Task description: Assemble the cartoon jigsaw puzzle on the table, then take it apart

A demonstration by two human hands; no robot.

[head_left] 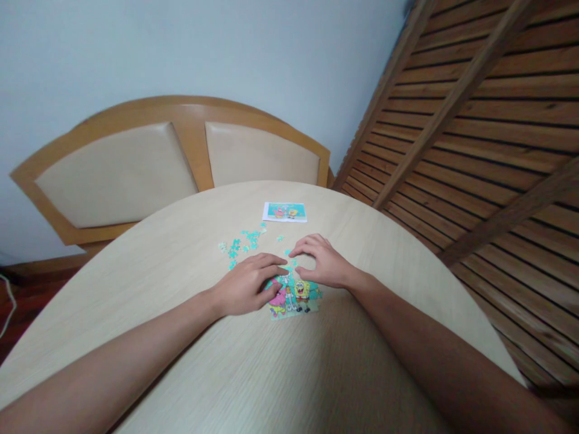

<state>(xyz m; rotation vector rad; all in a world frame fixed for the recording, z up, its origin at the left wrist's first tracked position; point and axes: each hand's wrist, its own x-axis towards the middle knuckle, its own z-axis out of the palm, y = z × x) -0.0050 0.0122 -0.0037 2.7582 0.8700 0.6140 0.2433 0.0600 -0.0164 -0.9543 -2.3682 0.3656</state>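
Where the puzzle [302,296] lies: nearside, between left hand [248,281] and right hand [324,263].
Left: half-curled over its left edge; hold unclear.
Right: thumb, fingers parted; piece [294,263] just off tips, nothing visibly gripped.

The far left part of the partly assembled jigsaw puzzle [291,303] is covered by the left hand [249,282], and its pink printed figure [277,305] is partly hidden. The far right part is overlapped by the right hand [320,260]; whether any piece is touched by the fingertips cannot be told. The prints on the loose puzzle pieces [252,237] and the lettering on the picture card [287,211] are too small to be read. The padded backrest [186,141] is partly hidden behind the tabletop [226,386], which is cut off at the near edge. The slatted wooden screen [479,126] is cut off on the right, the white cable [11,301] on the left.
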